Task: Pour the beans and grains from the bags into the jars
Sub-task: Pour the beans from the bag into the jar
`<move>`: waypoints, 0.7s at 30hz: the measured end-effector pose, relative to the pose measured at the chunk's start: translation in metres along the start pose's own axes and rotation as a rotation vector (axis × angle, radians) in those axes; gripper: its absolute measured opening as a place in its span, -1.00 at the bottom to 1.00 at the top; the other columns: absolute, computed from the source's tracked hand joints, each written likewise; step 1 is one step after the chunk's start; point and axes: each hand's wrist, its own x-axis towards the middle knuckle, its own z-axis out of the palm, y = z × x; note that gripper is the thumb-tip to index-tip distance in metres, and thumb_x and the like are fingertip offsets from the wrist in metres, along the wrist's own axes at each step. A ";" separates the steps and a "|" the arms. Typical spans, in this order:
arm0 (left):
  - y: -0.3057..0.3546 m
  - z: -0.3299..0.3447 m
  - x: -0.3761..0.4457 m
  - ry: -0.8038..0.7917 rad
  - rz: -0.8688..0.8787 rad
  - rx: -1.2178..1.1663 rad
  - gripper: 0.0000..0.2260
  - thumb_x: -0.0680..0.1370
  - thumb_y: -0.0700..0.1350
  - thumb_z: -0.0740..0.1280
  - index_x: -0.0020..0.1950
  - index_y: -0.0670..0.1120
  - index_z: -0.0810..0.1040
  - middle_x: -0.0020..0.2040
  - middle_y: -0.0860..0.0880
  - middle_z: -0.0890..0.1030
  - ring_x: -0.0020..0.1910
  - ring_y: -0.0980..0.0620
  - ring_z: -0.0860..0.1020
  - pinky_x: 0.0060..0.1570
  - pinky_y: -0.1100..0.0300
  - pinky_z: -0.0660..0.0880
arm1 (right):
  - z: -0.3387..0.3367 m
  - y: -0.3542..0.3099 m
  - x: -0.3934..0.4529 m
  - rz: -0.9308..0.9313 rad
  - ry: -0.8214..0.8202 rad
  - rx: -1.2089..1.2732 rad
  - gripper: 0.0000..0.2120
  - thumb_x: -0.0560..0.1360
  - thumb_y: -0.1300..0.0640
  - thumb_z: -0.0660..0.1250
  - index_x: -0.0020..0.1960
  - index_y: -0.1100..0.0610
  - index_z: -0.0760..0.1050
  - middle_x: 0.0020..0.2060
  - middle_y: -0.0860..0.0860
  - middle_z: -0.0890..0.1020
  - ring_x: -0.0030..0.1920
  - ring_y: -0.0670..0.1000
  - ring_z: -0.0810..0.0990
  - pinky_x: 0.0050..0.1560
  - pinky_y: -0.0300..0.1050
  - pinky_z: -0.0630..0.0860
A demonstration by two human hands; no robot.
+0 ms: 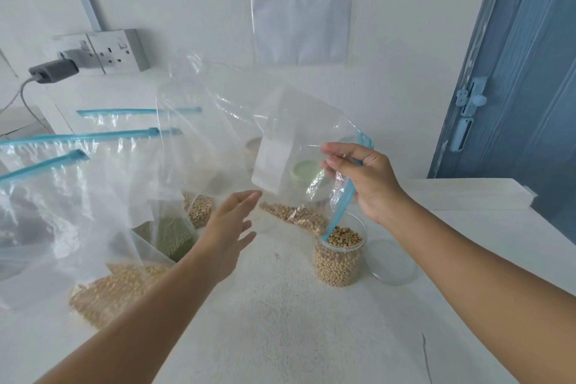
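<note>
One jar (339,254), lower centre-right on the counter (280,305), is filled to the brim with beans. An emptied bag (290,146) is pinched at its blue zip by the right hand (367,184); the left hand (230,227) is spread, holding nothing. Several filled bags (103,284) at left are judged still unpoured.

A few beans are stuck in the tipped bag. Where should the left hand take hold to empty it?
Pinch the bag's raised bottom corner, coming from the left. The right hand already holds the zip end over the jar, so lifting the loose closed end should slide the beans down.
</note>
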 end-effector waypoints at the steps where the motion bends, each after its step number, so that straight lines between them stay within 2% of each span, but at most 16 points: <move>1: 0.002 -0.003 0.007 -0.019 -0.025 -0.045 -0.78 0.63 0.03 0.41 0.26 0.09 0.66 0.38 -0.08 0.46 0.44 -0.21 0.40 0.48 -0.15 0.39 | 0.000 0.000 0.000 -0.001 -0.001 -0.003 -0.73 0.53 0.41 0.43 -0.03 0.07 0.76 -0.16 0.08 0.74 -0.05 0.21 0.62 0.17 -0.10 0.62; 3: 0.005 -0.008 0.016 -0.063 -0.020 -0.103 -0.71 0.56 0.05 0.44 0.28 0.13 0.67 0.41 -0.11 0.45 0.43 -0.22 0.42 0.47 -0.13 0.38 | -0.001 0.000 0.000 -0.004 -0.005 -0.009 -0.71 0.53 0.41 0.43 -0.05 0.05 0.77 -0.17 0.09 0.73 -0.07 0.20 0.62 0.16 -0.11 0.61; 5: 0.006 -0.010 0.022 -0.077 0.005 -0.161 -0.68 0.50 0.03 0.47 0.26 0.12 0.69 0.35 -0.04 0.53 0.37 -0.14 0.49 0.46 -0.11 0.38 | -0.003 0.000 0.001 -0.007 -0.002 -0.011 -0.70 0.52 0.41 0.43 -0.06 0.04 0.78 -0.16 0.11 0.72 -0.06 0.19 0.63 0.21 -0.06 0.59; 8: 0.005 -0.009 0.031 -0.052 0.079 -0.215 -0.83 0.58 -0.11 0.44 0.14 0.05 0.71 -0.01 0.05 0.62 0.11 0.00 0.55 0.42 -0.05 0.43 | -0.007 0.002 0.001 -0.011 0.018 -0.003 -0.72 0.52 0.40 0.45 -0.05 0.04 0.77 -0.10 0.11 0.73 -0.01 0.18 0.68 0.33 0.05 0.56; 10: 0.004 -0.009 0.034 -0.047 0.099 -0.262 -0.85 0.54 -0.16 0.46 0.04 0.04 0.74 -0.14 0.01 0.59 -0.03 0.01 0.56 0.35 0.00 0.47 | -0.010 0.003 0.000 -0.015 0.032 0.001 -0.74 0.52 0.40 0.45 -0.01 0.07 0.76 -0.03 0.08 0.75 0.03 0.16 0.71 0.34 0.09 0.57; 12: 0.002 -0.010 0.037 -0.075 0.114 -0.324 -0.84 0.52 -0.20 0.45 0.01 0.01 0.76 -0.16 -0.04 0.58 -0.12 0.02 0.55 0.20 0.09 0.53 | -0.013 0.005 -0.002 -0.028 0.035 -0.009 -0.76 0.53 0.41 0.44 0.04 0.13 0.73 0.07 0.03 0.75 0.11 0.15 0.72 0.30 0.05 0.60; 14: 0.001 -0.011 0.039 -0.111 0.121 -0.353 -0.80 0.58 -0.28 0.40 0.04 -0.04 0.78 -0.09 -0.05 0.60 -0.17 0.03 0.54 0.03 0.20 0.57 | -0.015 0.006 -0.004 -0.040 0.034 -0.005 -0.77 0.53 0.44 0.42 0.04 0.17 0.71 0.13 0.00 0.74 0.22 0.12 0.69 0.26 -0.02 0.62; 16: 0.003 -0.008 0.039 -0.143 0.126 -0.323 -0.76 0.59 -0.31 0.38 0.10 -0.06 0.78 -0.02 -0.01 0.65 -0.16 0.05 0.53 0.00 0.22 0.55 | -0.018 0.009 -0.004 -0.052 0.036 -0.008 -0.77 0.53 0.45 0.42 0.02 0.17 0.72 0.15 0.01 0.74 0.27 0.06 0.66 0.27 -0.02 0.61; 18: 0.006 -0.005 0.037 -0.169 0.137 -0.274 -0.75 0.55 -0.28 0.41 0.12 -0.02 0.78 -0.11 0.04 0.66 -0.10 0.05 0.54 0.13 0.16 0.50 | -0.022 0.012 -0.004 -0.066 0.050 -0.063 -0.78 0.52 0.44 0.43 0.02 0.17 0.73 0.16 0.02 0.73 0.28 -0.03 0.65 0.31 -0.01 0.59; 21: 0.010 -0.004 0.037 -0.184 0.163 -0.246 -0.77 0.51 -0.21 0.42 0.08 -0.01 0.78 -0.07 0.03 0.68 0.18 -0.02 0.65 0.37 0.00 0.46 | -0.029 0.014 -0.003 -0.074 0.070 -0.122 -0.79 0.53 0.39 0.45 0.04 0.13 0.74 0.18 -0.01 0.73 0.29 -0.09 0.64 0.36 -0.02 0.55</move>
